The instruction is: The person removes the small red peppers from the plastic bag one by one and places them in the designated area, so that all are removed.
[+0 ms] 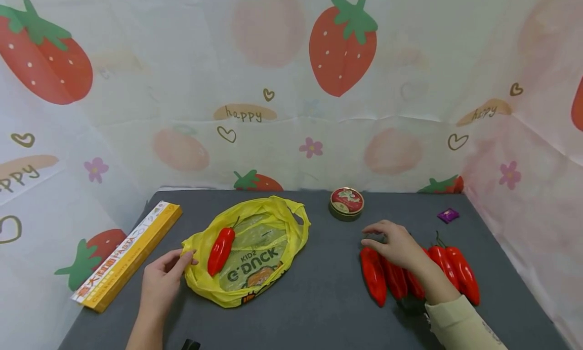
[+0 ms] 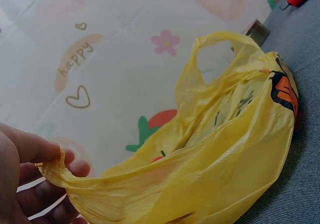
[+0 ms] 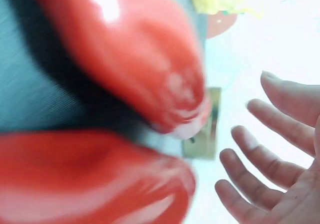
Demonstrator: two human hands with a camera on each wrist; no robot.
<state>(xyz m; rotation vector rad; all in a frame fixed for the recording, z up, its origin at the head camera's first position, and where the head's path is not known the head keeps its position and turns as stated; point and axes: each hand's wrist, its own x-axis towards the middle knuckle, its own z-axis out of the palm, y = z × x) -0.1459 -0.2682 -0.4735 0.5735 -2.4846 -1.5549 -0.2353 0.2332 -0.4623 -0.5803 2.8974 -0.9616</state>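
My left hand [image 1: 161, 279] pinches the left rim of a yellow plastic bag [image 1: 198, 288], which lies spread open on the table. In the left wrist view, thumb and fingers grip the bag's gathered edge [image 2: 60, 174] and pull it taut. One glossy red chili pepper [image 1: 221, 251] lies in the bag, its stem pointing away. Above a row of several red chili peppers [image 1: 373, 279] on the right hovers my right hand [image 1: 395, 244]. Its fingers are apart and hold nothing in the right wrist view, beside a near pepper [image 3: 135, 49]. My forearm hides part of the row.
A long yellow pasta box [image 1: 132, 256] lies slanted along the table's left edge. Behind, between bag and peppers, stands a round red-lidded tin [image 1: 346, 203]. A small purple packet [image 1: 448, 215] lies at the back right. Printed cloth [image 1: 291, 152] hangs around the grey table [image 1: 328, 299].
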